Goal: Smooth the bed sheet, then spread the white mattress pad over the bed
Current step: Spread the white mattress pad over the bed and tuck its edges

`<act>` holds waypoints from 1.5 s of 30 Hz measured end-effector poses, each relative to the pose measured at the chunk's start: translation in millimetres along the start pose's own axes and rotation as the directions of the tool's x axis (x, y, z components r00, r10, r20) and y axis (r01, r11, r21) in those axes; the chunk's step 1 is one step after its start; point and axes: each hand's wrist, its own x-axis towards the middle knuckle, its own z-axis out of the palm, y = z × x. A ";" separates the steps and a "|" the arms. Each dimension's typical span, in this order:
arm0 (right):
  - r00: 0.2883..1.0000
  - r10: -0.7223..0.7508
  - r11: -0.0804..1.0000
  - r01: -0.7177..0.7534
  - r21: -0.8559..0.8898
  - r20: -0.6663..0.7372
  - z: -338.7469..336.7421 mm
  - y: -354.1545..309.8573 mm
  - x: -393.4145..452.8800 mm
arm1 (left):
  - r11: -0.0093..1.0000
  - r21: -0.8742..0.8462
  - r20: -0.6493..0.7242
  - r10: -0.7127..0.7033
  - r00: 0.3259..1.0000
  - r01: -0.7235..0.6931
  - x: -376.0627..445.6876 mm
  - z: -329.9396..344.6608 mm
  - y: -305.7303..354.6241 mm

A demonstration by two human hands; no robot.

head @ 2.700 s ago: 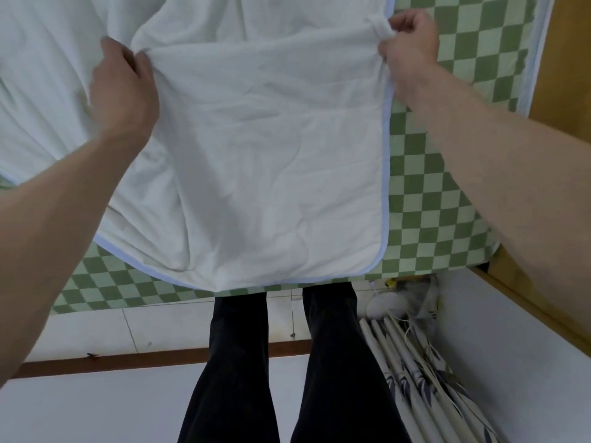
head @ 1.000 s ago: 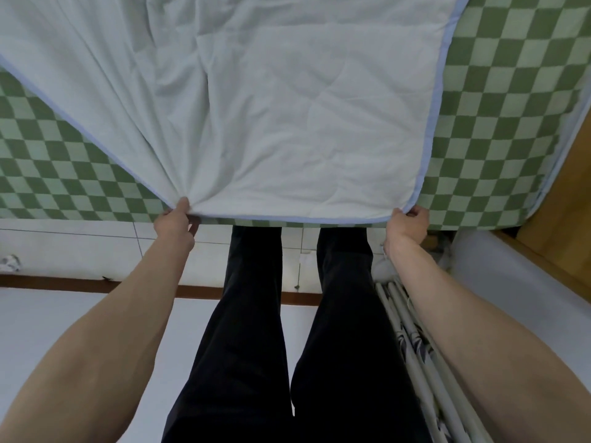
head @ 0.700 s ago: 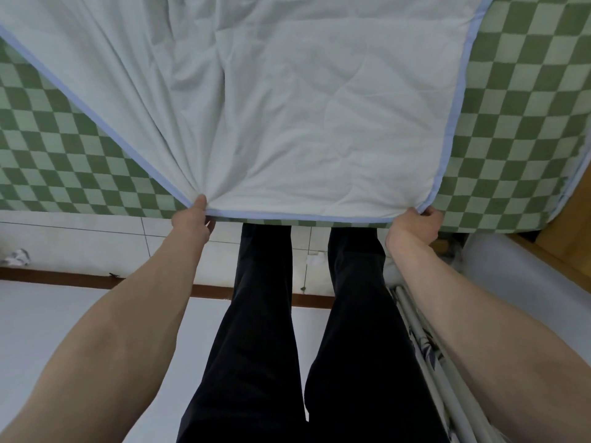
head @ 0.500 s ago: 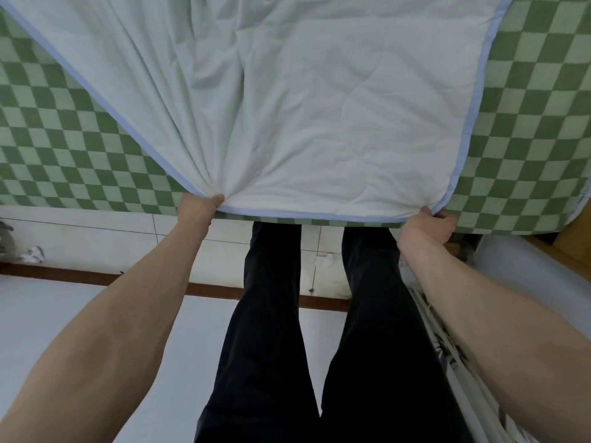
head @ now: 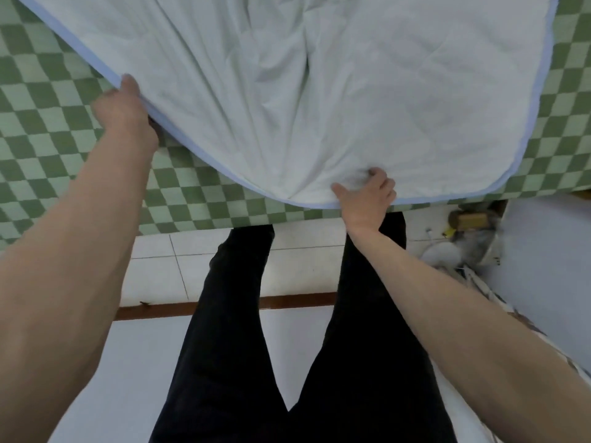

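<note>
The white mattress pad (head: 319, 91) lies over the bed, on top of the green-and-pale checked bed sheet (head: 48, 139), and fills the upper middle of the view. A light blue binding runs all along its edge. The pad is wrinkled, with long folds fanning out from a bunched spot at its near edge, and a rounded corner sits at the right near the foot of the bed. The checked sheet shows on the left, along the near edge, and in a strip on the right.

The left hand (head: 124, 113) grips the pad's blue-bound left edge, thumb on top of the fabric and fingers tucked beneath it, lifting that edge slightly off the sheet. The right hand (head: 364, 193) holds the near edge of the pad, fingers curled into a gathered bunch of cloth with the thumb stretched out to the left.

Below the bed, the person's black trousers (head: 243, 330) stand on a pale tiled floor (head: 153, 270) crossed by a brown strip. Some clutter (head: 467, 231) lies on the floor at the right, too blurred to identify. No writing, brand or label can be read anywhere.
</note>
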 end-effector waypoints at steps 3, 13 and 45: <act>0.999 -0.028 0.992 0.026 -0.125 -0.018 10.6 -5.8 -15.0 | 0.998 0.055 -0.062 0.004 0.998 0.000 12.3 -32.8 -15.9; 0.982 0.083 0.921 -0.010 -0.390 0.172 18.1 -29.1 -29.3 | 0.986 0.054 0.023 -0.160 0.987 0.158 18.1 -137.3 -96.3; 0.725 0.516 0.250 -0.636 0.730 0.456 85.6 -60.6 -110.4 | 0.821 0.560 -0.215 0.013 0.977 0.113 55.6 -197.4 -113.2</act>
